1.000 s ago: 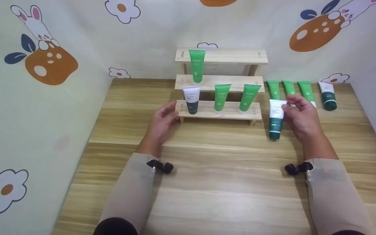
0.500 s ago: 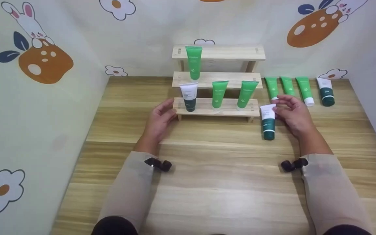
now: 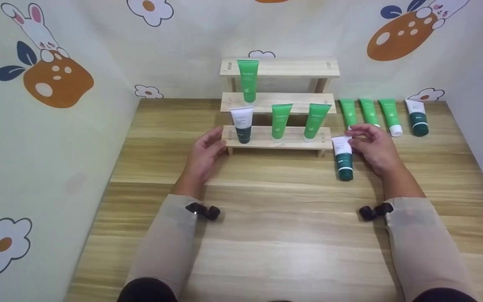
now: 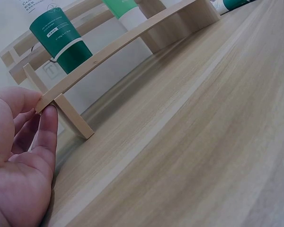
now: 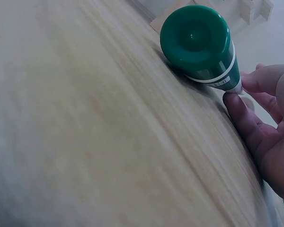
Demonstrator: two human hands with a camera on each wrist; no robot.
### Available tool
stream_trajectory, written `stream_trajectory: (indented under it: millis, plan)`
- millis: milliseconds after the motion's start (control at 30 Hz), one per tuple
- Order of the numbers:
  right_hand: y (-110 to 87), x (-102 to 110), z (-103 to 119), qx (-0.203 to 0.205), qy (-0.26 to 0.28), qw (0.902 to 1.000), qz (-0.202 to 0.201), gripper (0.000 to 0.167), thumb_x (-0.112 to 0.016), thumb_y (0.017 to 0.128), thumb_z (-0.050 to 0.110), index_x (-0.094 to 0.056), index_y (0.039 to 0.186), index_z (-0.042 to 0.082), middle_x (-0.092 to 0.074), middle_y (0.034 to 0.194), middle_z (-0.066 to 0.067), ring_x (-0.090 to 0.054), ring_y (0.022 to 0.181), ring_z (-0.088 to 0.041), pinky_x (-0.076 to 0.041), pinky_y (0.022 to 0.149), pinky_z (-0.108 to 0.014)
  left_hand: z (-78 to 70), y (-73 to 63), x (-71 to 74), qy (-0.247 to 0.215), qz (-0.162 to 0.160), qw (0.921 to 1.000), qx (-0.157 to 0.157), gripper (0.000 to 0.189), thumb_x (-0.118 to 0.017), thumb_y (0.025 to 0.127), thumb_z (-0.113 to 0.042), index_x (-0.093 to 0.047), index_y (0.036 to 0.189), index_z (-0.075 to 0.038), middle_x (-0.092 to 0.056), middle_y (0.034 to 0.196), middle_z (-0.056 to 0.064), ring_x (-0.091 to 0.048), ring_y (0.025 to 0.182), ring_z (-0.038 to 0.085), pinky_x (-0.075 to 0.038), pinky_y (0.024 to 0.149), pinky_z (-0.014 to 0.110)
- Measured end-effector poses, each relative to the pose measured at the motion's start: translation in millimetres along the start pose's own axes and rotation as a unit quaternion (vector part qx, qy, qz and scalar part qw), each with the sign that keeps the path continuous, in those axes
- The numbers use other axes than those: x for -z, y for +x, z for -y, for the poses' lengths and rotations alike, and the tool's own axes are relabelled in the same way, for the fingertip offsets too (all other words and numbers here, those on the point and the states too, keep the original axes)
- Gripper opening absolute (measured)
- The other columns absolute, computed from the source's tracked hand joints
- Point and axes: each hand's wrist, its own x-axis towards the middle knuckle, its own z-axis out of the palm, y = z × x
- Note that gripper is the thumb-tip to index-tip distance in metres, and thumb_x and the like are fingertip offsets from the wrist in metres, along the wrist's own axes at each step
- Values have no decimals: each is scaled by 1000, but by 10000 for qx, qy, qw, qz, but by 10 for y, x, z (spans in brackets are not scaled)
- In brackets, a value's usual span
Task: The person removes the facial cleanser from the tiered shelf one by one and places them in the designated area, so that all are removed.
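Observation:
My left hand (image 3: 206, 153) pinches the left end of the bottom tier of a three-tier wooden display stand (image 3: 262, 144). In the left wrist view, thumb and fingers (image 4: 48, 125) meet at the board's corner. With my right hand (image 3: 373, 147) I pinch the white upper edge of a white and dark green squeeze tube (image 3: 344, 161), just right of the stand. Its green cap (image 5: 194, 37) faces the right wrist camera, low over the tabletop. On the bottom tier stand a white and green tube (image 3: 243, 126) and two green tubes (image 3: 280, 121); another green tube (image 3: 248, 82) stands on the middle tier.
Behind my right hand, three green tubes (image 3: 390, 115) and a white and green tube (image 3: 417, 117) lie in a row by the back wall. Patterned cloth (image 3: 191, 42) walls the wooden table (image 3: 258, 235) at the back and sides.
My right hand has moved the white and green tube slightly left and nearer to me, toward the stand's right end. My left hand stays on the stand. The head view has shifted a little.

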Motion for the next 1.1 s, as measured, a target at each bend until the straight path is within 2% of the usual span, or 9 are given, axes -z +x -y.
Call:
stream_trajectory:
  millis: [200, 400, 667, 833, 933, 1100]
  plan:
    - [-4, -21, -3, 166, 10, 9999, 4, 44, -70, 99, -4, -60, 142, -1, -79, 120, 4, -74, 104, -4, -62, 88, -17, 11, -2, 15, 156, 33, 9999, -34, 49, -66, 102, 1, -60, 150, -5, -62, 144, 14, -66, 116, 16, -61, 98, 24]
    - [-7, -3, 6, -26, -181, 9998, -4, 46, -70, 100, 0, -58, 144, 1, -76, 122, 8, -73, 105, -2, -63, 84, -19, 8, -1, 25, 163, 46, 9999, 30, 48, -68, 102, -1, -61, 149, -7, -62, 149, 13, -65, 128, 21, -58, 112, 34]
    - [-38, 50, 60, -470, -555, 9974, 9, 47, -74, 101, 12, -60, 146, 12, -68, 141, -2, -70, 109, -3, -64, 86, -20, 2, 9, 34, 296, 43, 9995, 109, 47, -70, 101, -4, -63, 147, -12, -60, 153, 9, -61, 138, 23, -52, 119, 37]
    - [-37, 61, 90, -585, -525, 9969, -4, 49, -73, 102, 15, -58, 148, 14, -64, 149, -7, -71, 110, -4, -65, 87, -22, -6, 5, 39, 280, 43, 9996, 73, 48, -69, 101, -3, -63, 148, -10, -59, 154, 11, -60, 139, 24, -52, 120, 38]
    - [-42, 55, 116, -536, -459, 9974, -113, 47, -73, 101, 16, -60, 147, 14, -68, 145, -4, -72, 106, -6, -65, 86, -23, -4, 7, 39, 247, 52, 9997, 77, 48, -69, 101, -2, -62, 148, -10, -59, 154, 11, -61, 135, 22, -54, 117, 36]
    - [-110, -8, 261, -244, 176, 9985, -459, 42, -77, 98, 12, -66, 139, 12, -76, 125, 4, -73, 101, -15, -64, 82, -23, 20, 10, 29, 119, 119, 9999, 27, 48, -68, 102, -1, -61, 149, -7, -59, 149, 12, -64, 123, 18, -60, 104, 27]
